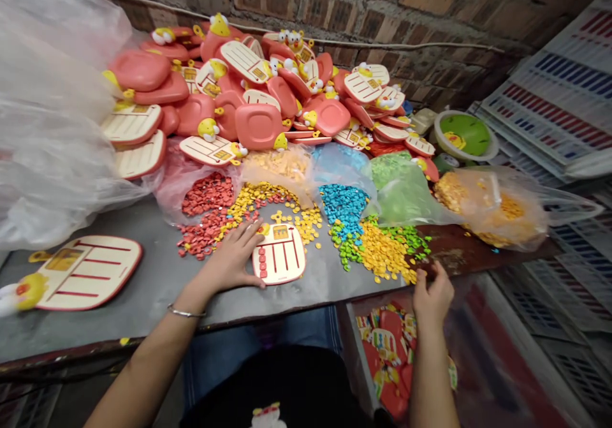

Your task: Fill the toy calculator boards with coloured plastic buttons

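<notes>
My left hand (231, 253) lies with fingers spread along the left side of a cream board with a red rim (282, 272). Its fingertips and thumb touch the board's edge. Red pieces (262, 263) fill the board's left column; the other visible slots are bare. A small picture panel (282, 232) is at its top. My right hand (434, 293) is at the table's front edge, right of the yellow pieces (385, 249). Its thumb and forefinger are pinched together, and whatever is between them is too small to make out.
Loose red pieces (205, 227), blue pieces (345, 208) and green pieces (351, 256) spill from plastic bags. Behind them is a heap of duck-headed boards (261, 125). Another board (95, 272) lies left. A box of boards (389, 351) stands below; a green basket (471, 131) sits right.
</notes>
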Tool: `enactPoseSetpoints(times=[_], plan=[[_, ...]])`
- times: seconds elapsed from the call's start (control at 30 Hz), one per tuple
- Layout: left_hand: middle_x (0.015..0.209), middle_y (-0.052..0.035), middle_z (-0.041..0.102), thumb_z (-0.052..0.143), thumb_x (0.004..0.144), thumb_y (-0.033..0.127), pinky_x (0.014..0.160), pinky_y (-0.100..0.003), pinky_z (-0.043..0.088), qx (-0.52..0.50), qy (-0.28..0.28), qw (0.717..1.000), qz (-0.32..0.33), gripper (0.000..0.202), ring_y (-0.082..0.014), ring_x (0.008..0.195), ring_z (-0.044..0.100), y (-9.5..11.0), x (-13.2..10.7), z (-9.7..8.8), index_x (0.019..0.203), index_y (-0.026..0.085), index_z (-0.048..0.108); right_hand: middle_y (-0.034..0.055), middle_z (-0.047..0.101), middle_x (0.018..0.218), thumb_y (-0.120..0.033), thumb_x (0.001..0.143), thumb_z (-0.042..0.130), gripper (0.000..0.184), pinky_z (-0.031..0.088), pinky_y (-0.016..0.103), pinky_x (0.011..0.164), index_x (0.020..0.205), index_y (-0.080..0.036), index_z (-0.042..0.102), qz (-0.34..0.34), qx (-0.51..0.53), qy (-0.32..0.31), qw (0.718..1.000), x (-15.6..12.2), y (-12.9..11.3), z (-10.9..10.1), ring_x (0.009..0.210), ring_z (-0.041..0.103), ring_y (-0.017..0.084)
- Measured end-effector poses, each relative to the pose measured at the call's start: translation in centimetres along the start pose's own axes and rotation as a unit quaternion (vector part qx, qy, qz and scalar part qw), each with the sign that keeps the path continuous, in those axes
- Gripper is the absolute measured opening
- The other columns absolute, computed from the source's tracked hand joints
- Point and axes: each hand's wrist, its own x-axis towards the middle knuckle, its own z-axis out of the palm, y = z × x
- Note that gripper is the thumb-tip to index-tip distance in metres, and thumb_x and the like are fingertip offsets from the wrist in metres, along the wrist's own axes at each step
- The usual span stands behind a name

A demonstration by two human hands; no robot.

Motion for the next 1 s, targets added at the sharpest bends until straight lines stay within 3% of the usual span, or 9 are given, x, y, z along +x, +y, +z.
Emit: enactPoseSetpoints(times=[0.13, 0.3, 0.53, 0.6, 0.67, 0.73, 0.8, 0.93, 1.0], plan=[[0.158, -0.0163, 0.025, 0.062, 0.058, 0.085, 0.113, -0.056, 0.027, 0.002, 0.007, 1.000, 0.008, 0.100, -0.0398, 0.144, 0.023, -0.1, 0.0, 0.1, 0.131, 0.017, 0.052, 0.0246, 0.038, 0.147, -0.057, 0.093, 0.026, 0.074, 0.023, 0.072, 0.103, 0.153, -0.015, 0.022, 0.038, -0.127, -0.105, 0.986, 0.1, -2.2, 1.6, 0.138, 0.031, 0.043], [0.159, -0.0161, 0.025, 0.061, 0.058, 0.086, 0.113, -0.056, 0.027, 0.006, 0.002, 1.000, 0.003, 0.102, -0.0395, 0.144, 0.023, 0.1, 0.0, 0.1, 0.132, 0.017, 0.051, 0.0233, 0.025, 0.155, -0.058, 0.097, 0.016, 0.068, 0.014, 0.079, 0.100, 0.156, -0.026, 0.007, 0.069, -0.179, -0.169, 0.967, 0.7, -4.8, 2.4, 0.142, 0.026, 0.043], [0.160, -0.0163, 0.021, 0.059, 0.059, 0.087, 0.112, -0.058, 0.027, 0.008, -0.012, 1.000, -0.004, 0.105, -0.0415, 0.144, 0.021, 0.3, -0.1, 0.1, 0.136, 0.016, 0.048, 0.0258, 0.011, 0.158, -0.059, 0.095, 0.025, 0.073, 0.014, 0.077, 0.103, 0.155, -0.020, 0.013, 0.035, -0.103, -0.144, 0.984, 1.9, -6.4, 4.0, 0.144, 0.015, 0.046], [0.160, -0.0161, 0.021, 0.061, 0.059, 0.086, 0.112, -0.057, 0.028, 0.001, -0.007, 1.000, -0.003, 0.105, -0.0413, 0.144, 0.021, 0.2, -0.1, 0.1, 0.136, 0.017, 0.048, 0.0252, 0.006, 0.159, -0.058, 0.094, 0.030, 0.075, 0.015, 0.077, 0.104, 0.155, -0.017, 0.014, 0.018, -0.029, -0.092, 0.995, 2.1, -7.7, 3.8, 0.146, 0.008, 0.045], [0.159, -0.0163, 0.023, 0.062, 0.059, 0.084, 0.113, -0.056, 0.027, -0.005, -0.004, 1.000, -0.001, 0.105, -0.0409, 0.144, 0.021, 0.2, -0.1, 0.1, 0.137, 0.017, 0.047, 0.0244, 0.015, 0.157, -0.054, 0.094, 0.037, 0.071, 0.019, 0.071, 0.108, 0.153, -0.016, 0.022, -0.048, 0.059, -0.029, 0.997, 2.0, -10.0, 3.3, 0.146, 0.013, 0.041], [0.159, -0.0164, 0.024, 0.064, 0.058, 0.084, 0.113, -0.056, 0.027, -0.009, -0.001, 1.000, -0.003, 0.105, -0.0409, 0.143, 0.022, 0.2, -0.2, 0.1, 0.138, 0.017, 0.047, 0.0201, 0.040, 0.147, -0.045, 0.095, 0.043, 0.056, 0.030, 0.061, 0.109, 0.144, -0.019, 0.040, -0.167, 0.150, -0.029, 0.974, 1.6, -13.3, 2.8, 0.139, 0.034, 0.034], [0.158, -0.0167, 0.024, 0.065, 0.057, 0.084, 0.113, -0.057, 0.026, -0.010, 0.002, 1.000, -0.003, 0.107, -0.0413, 0.143, 0.022, 0.2, -0.2, 0.1, 0.139, 0.016, 0.047, 0.0130, 0.061, 0.124, -0.033, 0.096, 0.047, 0.035, 0.043, 0.050, 0.103, 0.128, -0.023, 0.057, -0.294, 0.229, -0.127, 0.919, 1.1, -17.2, 3.1, 0.121, 0.054, 0.027], [0.159, -0.0170, 0.024, 0.066, 0.056, 0.083, 0.113, -0.057, 0.026, -0.011, 0.006, 1.000, -0.002, 0.109, -0.0416, 0.143, 0.022, 0.3, -0.1, 0.0, 0.140, 0.017, 0.046, 0.0100, 0.065, 0.121, -0.011, 0.093, 0.040, 0.036, 0.049, 0.037, 0.098, 0.117, -0.021, 0.065, -0.442, 0.263, -0.322, 0.795, 0.8, -24.7, 7.0, 0.113, 0.060, 0.020], [0.159, -0.0167, 0.024, 0.067, 0.056, 0.083, 0.113, -0.058, 0.026, -0.014, 0.004, 1.000, -0.004, 0.108, -0.0422, 0.142, 0.022, 0.3, -0.1, 0.0, 0.140, 0.018, 0.046, 0.0107, 0.062, 0.128, -0.004, 0.089, 0.038, 0.043, 0.046, 0.036, 0.102, 0.120, -0.018, 0.064, -0.465, 0.214, -0.355, 0.783, 1.1, -27.6, 9.9, 0.119, 0.057, 0.019]])
